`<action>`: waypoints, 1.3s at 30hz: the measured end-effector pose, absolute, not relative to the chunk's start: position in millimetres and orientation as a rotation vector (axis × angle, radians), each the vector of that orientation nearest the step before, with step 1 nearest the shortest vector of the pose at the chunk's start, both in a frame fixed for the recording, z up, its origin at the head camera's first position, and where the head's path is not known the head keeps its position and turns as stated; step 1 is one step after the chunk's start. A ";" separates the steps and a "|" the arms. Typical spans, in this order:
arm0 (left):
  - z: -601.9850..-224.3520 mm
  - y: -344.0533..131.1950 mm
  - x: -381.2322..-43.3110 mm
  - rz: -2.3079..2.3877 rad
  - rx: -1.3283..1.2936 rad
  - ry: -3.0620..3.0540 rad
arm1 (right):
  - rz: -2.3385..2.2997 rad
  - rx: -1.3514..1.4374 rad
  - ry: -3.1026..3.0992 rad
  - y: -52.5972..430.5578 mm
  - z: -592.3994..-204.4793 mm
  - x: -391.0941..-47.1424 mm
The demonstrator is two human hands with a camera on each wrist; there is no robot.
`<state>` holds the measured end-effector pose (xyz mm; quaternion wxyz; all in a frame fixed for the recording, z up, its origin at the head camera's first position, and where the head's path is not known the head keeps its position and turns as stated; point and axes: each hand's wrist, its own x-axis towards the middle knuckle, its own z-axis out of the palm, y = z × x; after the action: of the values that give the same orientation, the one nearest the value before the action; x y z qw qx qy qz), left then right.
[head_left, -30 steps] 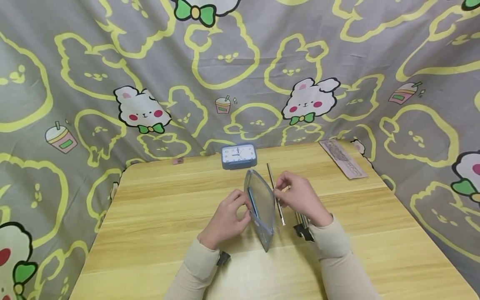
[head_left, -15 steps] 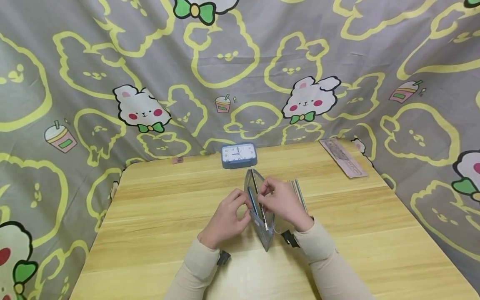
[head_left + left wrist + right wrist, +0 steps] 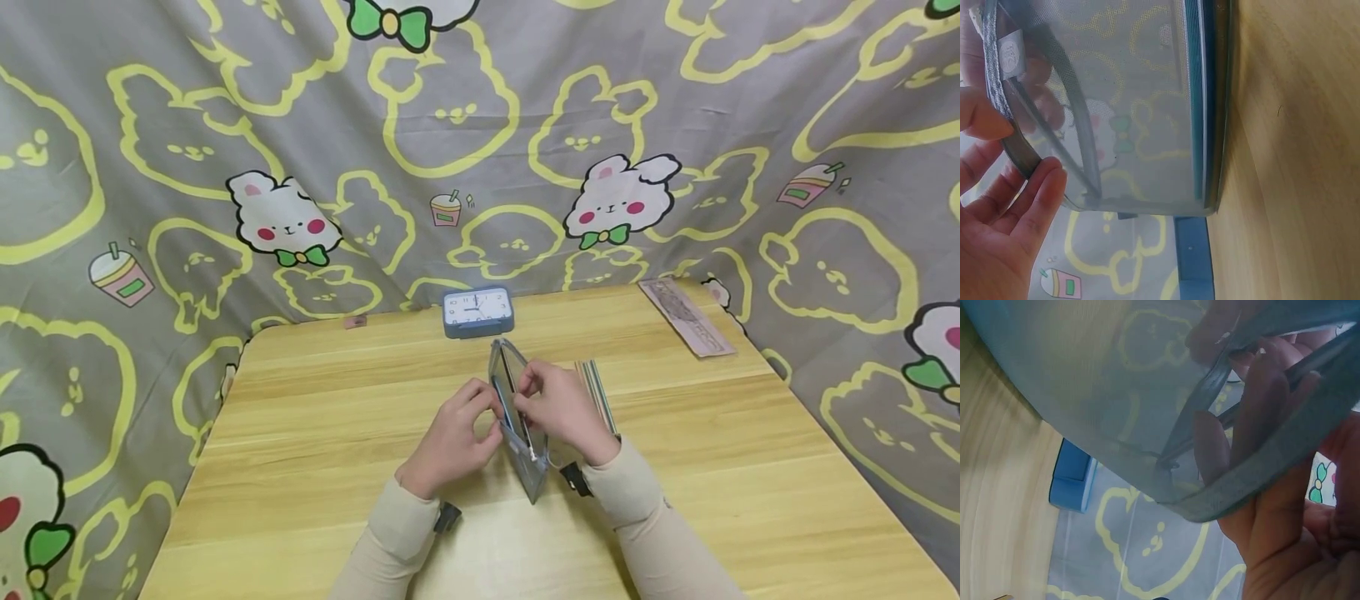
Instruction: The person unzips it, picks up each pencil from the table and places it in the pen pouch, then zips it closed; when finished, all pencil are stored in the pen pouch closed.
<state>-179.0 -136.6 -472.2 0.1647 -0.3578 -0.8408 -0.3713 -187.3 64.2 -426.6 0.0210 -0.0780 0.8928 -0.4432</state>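
A grey see-through mesh pouch (image 3: pixel 533 483) stands on edge at mid-table, its zipped mouth spread wide. My left hand (image 3: pixel 452 435) pinches the near rim between thumb and fingers. Inside, several long thin sticks (image 3: pixel 1196 125), teal, blue and dark, lie along the bottom in the left wrist view. My right hand (image 3: pixel 566 410) holds a slim dark pencil (image 3: pixel 528 437) lengthwise within the mouth. Through the mesh (image 3: pixel 1094 369), the right wrist view shows my fingers (image 3: pixel 1260 412) inside the opening; where they meet the pencil is hard to make out.
Several striped sticks (image 3: pixel 596 387) lie on the table beside my right wrist. Behind the pouch stands a blue clock (image 3: pixel 478 313). A pinkish printed strip (image 3: pixel 686 318) is at the back right, and a small pink piece (image 3: pixel 355 322) sits at the back left edge.
My right hand has carried the pencil leftward, from beside the pouch into its mouth. The striped sticks have come into sight behind that wrist. My left hand keeps its place on the rim.
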 end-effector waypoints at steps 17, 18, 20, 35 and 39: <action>-472.9 -135.5 -178.4 -1.036 -1.028 -2.396 | -1.285 -0.215 2.848 58.2 -430.0 -185.5; -473.0 -135.4 -178.3 -1.036 -1.029 -2.393 | -1.296 -0.207 2.849 57.5 -430.0 -185.1; -472.8 -135.3 -178.4 -1.034 -1.033 -2.391 | -1.305 -0.201 2.856 56.0 -430.2 -184.5; -473.3 -135.3 -177.7 -1.056 -1.042 -2.389 | -1.131 -0.322 2.997 46.6 -436.6 -182.7; -473.5 -134.8 -177.9 -1.039 -1.042 -2.382 | -1.109 -0.331 3.043 47.6 -437.9 -183.4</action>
<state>-177.9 -134.8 -473.5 0.1702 -0.3668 -0.8383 -0.3658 -183.4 47.6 -437.9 -0.0568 -0.1014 0.9332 -0.3401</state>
